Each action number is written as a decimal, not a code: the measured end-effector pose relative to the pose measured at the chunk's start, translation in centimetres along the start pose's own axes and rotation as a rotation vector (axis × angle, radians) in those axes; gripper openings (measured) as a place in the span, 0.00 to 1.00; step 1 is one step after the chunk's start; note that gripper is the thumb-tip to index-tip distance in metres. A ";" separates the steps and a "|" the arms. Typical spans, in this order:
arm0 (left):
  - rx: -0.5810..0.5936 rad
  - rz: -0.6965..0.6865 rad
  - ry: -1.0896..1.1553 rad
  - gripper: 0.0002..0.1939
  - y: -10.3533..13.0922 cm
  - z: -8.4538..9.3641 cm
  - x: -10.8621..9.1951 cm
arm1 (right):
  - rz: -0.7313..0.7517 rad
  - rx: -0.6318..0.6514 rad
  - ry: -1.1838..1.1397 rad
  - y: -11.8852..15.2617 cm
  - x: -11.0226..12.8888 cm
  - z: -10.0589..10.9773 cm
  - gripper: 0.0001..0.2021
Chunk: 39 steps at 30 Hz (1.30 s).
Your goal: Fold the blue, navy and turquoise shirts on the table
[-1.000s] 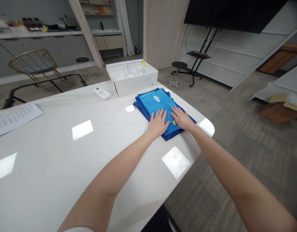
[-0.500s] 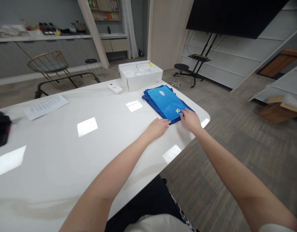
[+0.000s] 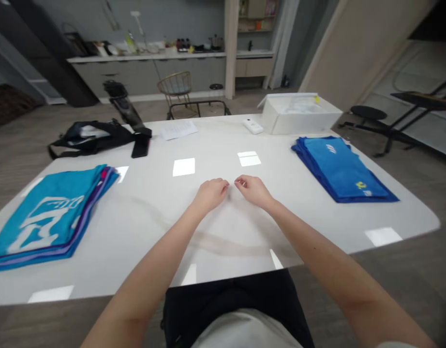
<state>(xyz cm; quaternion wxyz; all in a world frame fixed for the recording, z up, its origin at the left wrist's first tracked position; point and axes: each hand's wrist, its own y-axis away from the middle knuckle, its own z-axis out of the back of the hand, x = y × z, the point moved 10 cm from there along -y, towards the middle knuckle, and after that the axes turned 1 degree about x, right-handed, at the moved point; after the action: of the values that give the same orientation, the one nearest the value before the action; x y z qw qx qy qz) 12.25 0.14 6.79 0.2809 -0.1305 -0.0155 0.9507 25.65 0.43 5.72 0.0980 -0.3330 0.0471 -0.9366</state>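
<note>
Over the middle of the white table [image 3: 215, 217], my left hand [image 3: 211, 192] and my right hand [image 3: 255, 189] face each other with a small gap between their fingertips. Both have curled, closed fingers. Pale specks show at the fingertips; whether these are nails or something tiny, I cannot tell. To the right lies a folded stack of blue garments [image 3: 344, 166], with white and yellow prints on top, apart from my hands. A second folded stack [image 3: 52, 212], turquoise with white lettering over purple and blue layers, lies at the left.
Along the far side are an open white box [image 3: 299, 118], a small white device [image 3: 252, 126] and a printed sheet [image 3: 179, 130]. A black bag [image 3: 94, 137] and a dark upright device [image 3: 126, 111] stand at the far left. A wire chair [image 3: 175, 87] is beyond the table.
Both hands have left the blue stack and come to the table's middle, fingers curled. My view has swung left, bringing the turquoise stack and black bag into sight.
</note>
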 end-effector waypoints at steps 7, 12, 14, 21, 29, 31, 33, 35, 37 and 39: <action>-0.148 0.379 0.006 0.15 9.9 4.6 16.8 | 0.213 0.274 -0.369 -6.8 12.4 -15.0 0.08; -0.294 0.630 -0.131 0.15 17.4 9.1 26.5 | 0.345 0.400 -0.451 -10.5 22.3 -23.8 0.07; -0.387 0.754 -0.237 0.15 20.9 11.3 29.8 | 0.378 0.434 -0.467 -11.4 25.7 -26.4 0.07; -0.442 1.075 -0.276 0.12 29.7 12.9 37.3 | 0.396 0.524 -0.478 -11.6 31.8 -31.8 0.06; -0.678 0.829 -0.039 0.11 27.0 13.2 34.0 | 0.412 0.458 -0.497 -10.5 30.7 -29.2 0.15; -0.686 0.685 0.040 0.10 24.1 12.6 31.0 | 0.404 0.413 -0.519 -10.5 29.6 -27.6 0.24; -0.664 0.555 0.124 0.09 20.9 11.6 27.6 | 0.409 0.347 -0.512 -10.6 27.9 -25.6 0.29; -0.616 0.441 0.203 0.07 17.5 10.2 24.1 | 0.439 0.284 -0.479 -10.6 25.7 -23.4 0.25; -0.557 0.354 0.253 0.07 14.2 8.8 20.8 | 0.433 0.234 -0.437 -10.6 22.4 -21.0 0.19; -0.496 0.298 0.270 0.07 11.3 7.5 18.0 | 0.362 0.181 -0.382 -10.5 18.0 -18.5 0.13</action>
<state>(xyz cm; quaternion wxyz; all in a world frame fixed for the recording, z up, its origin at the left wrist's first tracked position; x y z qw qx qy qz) -10.24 0.66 8.55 0.0978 -0.3209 -0.1903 0.9226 -1.27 7.20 4.09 0.3002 -0.4796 0.0029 -0.8245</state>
